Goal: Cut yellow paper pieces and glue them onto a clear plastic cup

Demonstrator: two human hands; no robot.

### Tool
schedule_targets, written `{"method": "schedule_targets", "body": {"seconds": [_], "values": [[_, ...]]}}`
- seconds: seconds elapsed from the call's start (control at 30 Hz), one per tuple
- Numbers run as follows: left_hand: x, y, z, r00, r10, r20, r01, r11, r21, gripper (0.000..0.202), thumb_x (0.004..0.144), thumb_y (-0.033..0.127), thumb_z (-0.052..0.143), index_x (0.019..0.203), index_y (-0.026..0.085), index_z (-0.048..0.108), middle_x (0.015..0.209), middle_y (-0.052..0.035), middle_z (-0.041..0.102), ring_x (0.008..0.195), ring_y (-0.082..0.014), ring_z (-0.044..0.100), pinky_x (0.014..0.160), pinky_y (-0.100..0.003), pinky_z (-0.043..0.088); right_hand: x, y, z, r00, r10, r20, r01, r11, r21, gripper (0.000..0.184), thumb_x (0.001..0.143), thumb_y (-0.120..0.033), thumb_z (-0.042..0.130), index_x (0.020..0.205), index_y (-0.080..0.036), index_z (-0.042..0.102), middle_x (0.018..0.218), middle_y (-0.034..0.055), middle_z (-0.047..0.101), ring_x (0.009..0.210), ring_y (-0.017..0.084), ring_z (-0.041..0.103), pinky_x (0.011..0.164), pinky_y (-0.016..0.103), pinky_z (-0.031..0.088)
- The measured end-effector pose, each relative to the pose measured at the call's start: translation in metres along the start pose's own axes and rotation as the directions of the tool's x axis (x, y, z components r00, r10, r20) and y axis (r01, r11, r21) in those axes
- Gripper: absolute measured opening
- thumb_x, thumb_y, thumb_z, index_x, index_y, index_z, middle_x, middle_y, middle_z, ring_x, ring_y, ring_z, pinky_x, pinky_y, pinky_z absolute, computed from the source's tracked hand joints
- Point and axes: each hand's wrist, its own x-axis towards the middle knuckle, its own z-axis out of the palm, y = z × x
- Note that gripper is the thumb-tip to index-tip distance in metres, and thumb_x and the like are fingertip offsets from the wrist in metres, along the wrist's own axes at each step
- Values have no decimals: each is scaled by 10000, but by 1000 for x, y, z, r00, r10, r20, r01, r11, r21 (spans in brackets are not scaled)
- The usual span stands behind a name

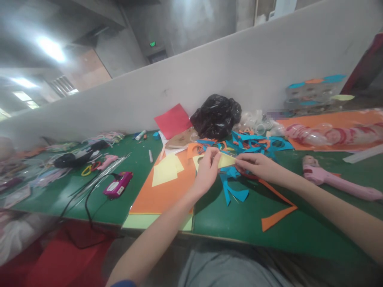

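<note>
A small piece of pale yellow paper (226, 160) is stretched between my hands above the table. My left hand (208, 169) pinches its left side, and my right hand (254, 164) grips the right end between thumb and fingers. Beneath and around them lie blue paper scraps (236, 193) and a bent orange paper strip (279, 218). Left of my left hand, several cut yellow sheets (166, 170) rest on a stack of orange paper (167, 197). Something red shows below my right hand, mostly covered, and I cannot make out what it is.
A black plastic bag (216, 115) sits against the low white partition (134, 91). A pink glue gun (338, 179) lies at right, near clear plastic bottles (329, 133). At left are a magenta box (118, 185) with a black cable, metal rods (104, 173) and yellow-handled scissors (86, 170).
</note>
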Motion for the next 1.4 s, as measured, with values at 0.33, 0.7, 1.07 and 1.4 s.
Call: {"method": "schedule_targets", "body": {"seconds": [0.33,0.7,1.07,1.4], "values": [[1,-3,1,997,-50,-59,50,999,6,313,930,515,532,1089,248,570,725,26,516,577,-111,471,534,-228,424,-1,-1,-1,1000,1,28,-1,1000,-1,614,868,-763,469,673,-185,540,705,40,542,648,151,474,556,253,379],[0,1,0,996,-85,3,85,996,-31,305,884,487,589,814,190,584,626,52,466,543,-84,409,528,-219,341,-1,-3,4,993,-45,-112,44,999,-13,559,854,-719,521,867,-181,671,876,56,642,806,194,566,711,289,456],[-7,-1,6,985,-85,150,87,996,-2,334,870,519,602,853,187,639,606,48,496,547,-86,417,545,-231,328,0,-3,23,973,-62,-224,79,995,66,460,875,-651,521,887,-197,597,776,18,564,693,153,492,610,264,397],[-5,2,13,955,-163,249,165,986,16,299,917,507,521,920,223,614,464,77,440,372,-95,392,423,-240,278,4,1,26,952,-95,-292,69,993,-97,345,941,-521,373,832,-213,483,747,12,489,697,174,469,646,293,400]]}}
